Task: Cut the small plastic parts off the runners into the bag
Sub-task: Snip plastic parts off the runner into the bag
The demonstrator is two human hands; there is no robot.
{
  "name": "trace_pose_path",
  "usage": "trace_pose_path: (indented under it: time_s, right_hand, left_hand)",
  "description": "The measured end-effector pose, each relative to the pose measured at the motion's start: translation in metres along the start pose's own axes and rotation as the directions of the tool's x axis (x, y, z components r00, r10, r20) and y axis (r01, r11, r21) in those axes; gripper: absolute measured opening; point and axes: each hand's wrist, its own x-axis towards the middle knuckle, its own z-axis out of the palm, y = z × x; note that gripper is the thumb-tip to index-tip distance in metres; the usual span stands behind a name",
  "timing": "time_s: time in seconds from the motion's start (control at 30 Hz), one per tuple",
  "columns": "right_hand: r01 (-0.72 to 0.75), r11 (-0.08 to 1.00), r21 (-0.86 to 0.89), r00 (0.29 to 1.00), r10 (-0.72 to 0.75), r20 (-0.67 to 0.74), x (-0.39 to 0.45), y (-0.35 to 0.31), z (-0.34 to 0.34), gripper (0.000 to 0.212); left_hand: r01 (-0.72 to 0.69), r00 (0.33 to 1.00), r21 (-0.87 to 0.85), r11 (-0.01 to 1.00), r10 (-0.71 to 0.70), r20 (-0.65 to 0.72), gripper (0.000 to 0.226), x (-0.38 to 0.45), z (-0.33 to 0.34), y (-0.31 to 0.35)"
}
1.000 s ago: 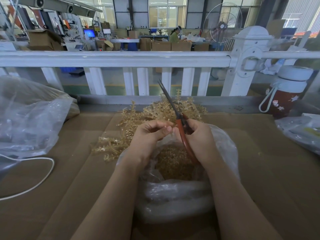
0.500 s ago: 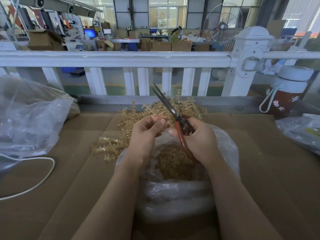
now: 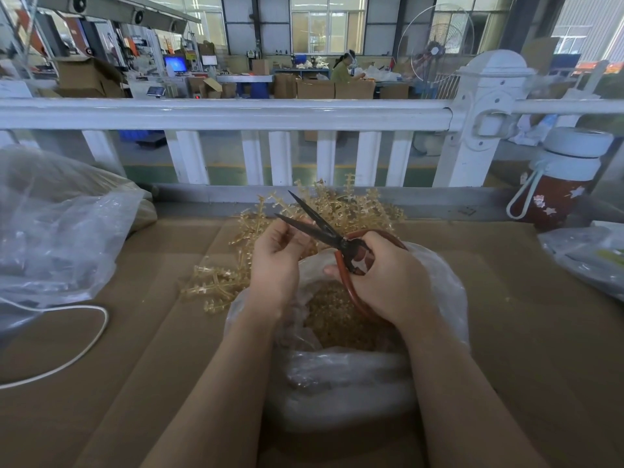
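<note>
Right hand (image 3: 388,278) grips open scissors (image 3: 324,228) — left hand (image 3: 275,258) seemingly pinching runner

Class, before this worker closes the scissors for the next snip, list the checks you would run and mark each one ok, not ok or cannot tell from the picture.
1. Scissors blades apart, ready to cut: ok.
2. Right hand grips the red handles: ok.
3. Left hand holds a runner at the blades: cannot tell; its fingers are curled by the blades, but the piece they pinch is too small to see.
4. Left fingertips clear of the blades: not ok; they sit right beside the lower blade.
5. Bag open beneath the cutting point: ok; cut parts already lie inside.
6. More runners within reach: ok; a pile lies behind the hands.
</note>
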Motion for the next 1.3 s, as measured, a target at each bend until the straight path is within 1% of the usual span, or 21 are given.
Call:
trace_pose_path:
  time_s: [0.1,0.23,0.4,0.5,0.67,0.8,0.93,1.07,1.17,1.23,1.3]
  right_hand:
    - [-0.015,0.999,-0.037,1.000,0.015,-0.004,0.0005,-0.0003,-0.0001,0.055]
    - [-0.026,0.998,-0.051,0.999,0.025,-0.030,-0.0002,-0.0011,-0.0007,0.060]
    - [-0.029,0.998,-0.050,0.999,0.028,-0.022,0.0002,-0.0011,-0.0014,0.058]
    - [-0.025,0.999,-0.042,0.999,0.023,-0.041,0.0007,-0.0007,-0.0002,0.061]
    - [-0.011,0.999,-0.042,0.998,0.009,-0.060,0.0003,-0.0009,0.0015,0.058]
    - [-0.015,1.000,-0.015,0.999,0.014,-0.049,0.0009,0.0009,0.0025,0.057]
    - [-0.025,0.997,0.069,1.000,0.026,-0.010,0.0012,0.0017,0.0034,0.056]
    - [-0.036,0.995,0.091,0.999,0.033,0.043,0.0012,0.0022,0.0046,0.058]
    - [-0.094,0.983,0.155,0.995,0.088,0.043,0.0024,0.0019,0.0050,0.052]
    - [-0.134,0.959,0.250,0.991,0.131,0.030,0.0029,0.0015,0.0049,0.048]
    - [-0.159,0.917,0.366,0.987,0.159,0.029,0.0034,0.0007,0.0041,0.038]
  left_hand:
    - [0.011,1.000,-0.005,1.000,-0.011,-0.007,0.023,-0.0005,-0.0003,0.0018]
    - [-0.006,1.000,-0.011,1.000,0.006,-0.001,0.012,-0.0005,-0.0010,0.0015]
    - [0.007,1.000,-0.032,0.999,-0.007,0.004,0.012,-0.0005,-0.0012,0.0027]
    - [0.023,1.000,-0.042,0.999,-0.022,0.003,0.013,0.0006,-0.0016,0.0018]
    - [0.026,1.000,-0.065,0.998,-0.025,0.010,0.014,0.0011,-0.0029,0.0004]
    - [0.022,1.000,-0.088,0.996,-0.021,0.012,0.011,0.0011,-0.0034,-0.0004]
    - [0.067,0.997,-0.155,0.986,-0.060,0.053,0.023,0.0016,-0.0041,-0.0008]
    - [0.124,0.992,-0.221,0.967,-0.123,0.020,0.025,0.0036,-0.0063,-0.0013]
    - [0.168,0.984,-0.205,0.964,-0.151,0.093,0.020,0.0015,-0.0057,-0.0009]
    - [0.185,0.977,-0.170,0.968,-0.163,0.135,0.013,-0.0014,-0.0032,-0.0006]
    - [0.149,0.977,-0.106,0.983,-0.130,0.171,0.009,-0.0034,-0.0006,0.0000]
